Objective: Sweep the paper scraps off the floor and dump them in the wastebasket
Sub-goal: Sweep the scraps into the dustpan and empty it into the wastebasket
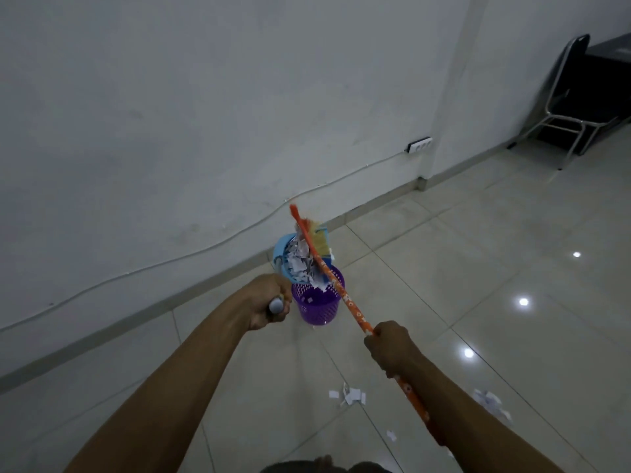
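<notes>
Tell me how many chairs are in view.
1: a black chair with a metal frame stands in the far right corner, beside a dark table. More may be hidden beyond the frame edge.

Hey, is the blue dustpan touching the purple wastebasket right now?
Cannot tell. In the head view the dustpan, full of paper scraps, is tipped over the wastebasket rim, but scraps and the broom handle hide where they would meet.
</notes>
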